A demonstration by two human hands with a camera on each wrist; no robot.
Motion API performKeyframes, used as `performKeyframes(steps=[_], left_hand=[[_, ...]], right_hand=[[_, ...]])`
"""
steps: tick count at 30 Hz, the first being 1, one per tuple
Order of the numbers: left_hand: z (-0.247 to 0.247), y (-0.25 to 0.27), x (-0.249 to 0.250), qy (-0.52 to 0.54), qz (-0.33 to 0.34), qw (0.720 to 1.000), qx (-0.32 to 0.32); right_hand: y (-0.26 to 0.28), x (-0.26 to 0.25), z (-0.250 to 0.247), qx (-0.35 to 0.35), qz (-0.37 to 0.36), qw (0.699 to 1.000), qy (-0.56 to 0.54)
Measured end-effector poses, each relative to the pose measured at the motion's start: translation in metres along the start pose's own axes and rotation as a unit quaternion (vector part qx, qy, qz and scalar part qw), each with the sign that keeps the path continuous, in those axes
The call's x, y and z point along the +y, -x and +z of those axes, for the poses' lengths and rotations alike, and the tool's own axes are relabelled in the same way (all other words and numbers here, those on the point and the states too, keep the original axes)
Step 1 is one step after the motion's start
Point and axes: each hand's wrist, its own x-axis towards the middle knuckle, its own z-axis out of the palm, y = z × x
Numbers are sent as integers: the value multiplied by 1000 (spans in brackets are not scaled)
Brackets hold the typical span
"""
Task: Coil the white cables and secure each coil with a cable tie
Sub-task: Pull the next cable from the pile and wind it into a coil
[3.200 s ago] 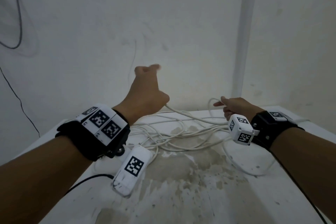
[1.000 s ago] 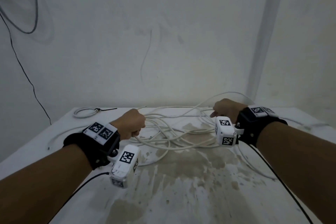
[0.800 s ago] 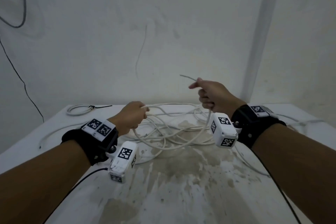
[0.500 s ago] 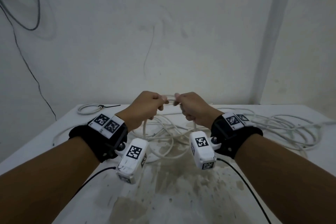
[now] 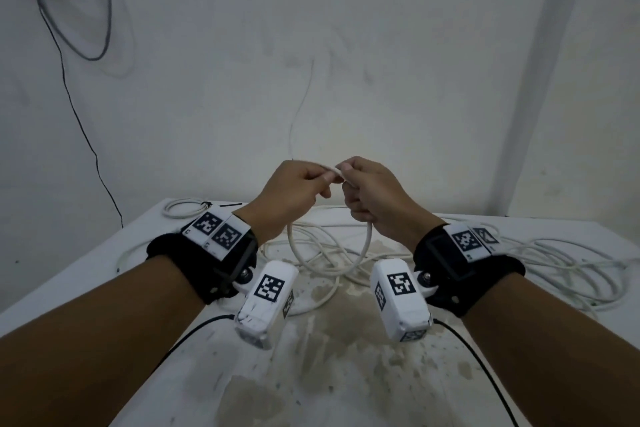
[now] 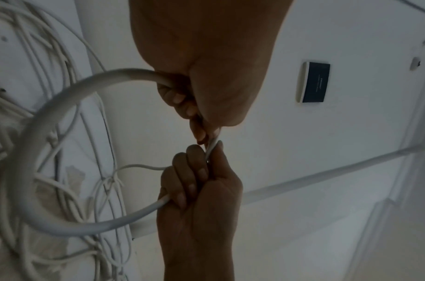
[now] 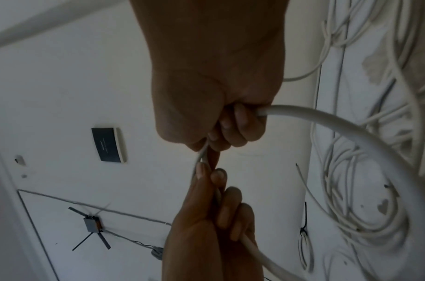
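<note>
Both hands are raised above the table's middle, fists close together, each gripping the same white cable. My left hand [image 5: 311,181] and right hand [image 5: 350,184] hold a short stretch between thumbs and fingers, and one loop [image 5: 329,265] hangs below them. In the left wrist view the left hand [image 6: 194,106] and right hand [image 6: 194,171] meet on the cable, with the loop [image 6: 28,161] curving to the left. The right wrist view shows the same grip and loop [image 7: 351,129]. A loose white cable tangle [image 5: 322,243] lies beneath. A small coil [image 5: 185,210] bound with a black tie [image 5: 207,203] lies far left.
The white table [image 5: 346,374] is stained brown in the middle. More loose white cable [image 5: 561,270] sprawls along its right side. A wall stands close behind the table, with a black wire [image 5: 69,97] hanging at left and a vertical pipe [image 5: 540,62] at right.
My hands were apart over the tangle, then came together and rose. One loop of cable now hangs between them, lifted off the table.
</note>
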Motion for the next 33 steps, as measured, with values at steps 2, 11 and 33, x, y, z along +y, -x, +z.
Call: performKeyframes(steps=[2, 11, 33], left_hand=[[1, 4, -2, 35, -18, 999, 0], [-4, 7, 1, 88, -36, 995, 15], [4, 8, 14, 165, -34, 974, 154]], right_hand=[[-1, -3, -5, 44, -16, 999, -16], [4, 0, -7, 50, -11, 997, -51], [14, -9, 2, 86, -34, 977, -190]])
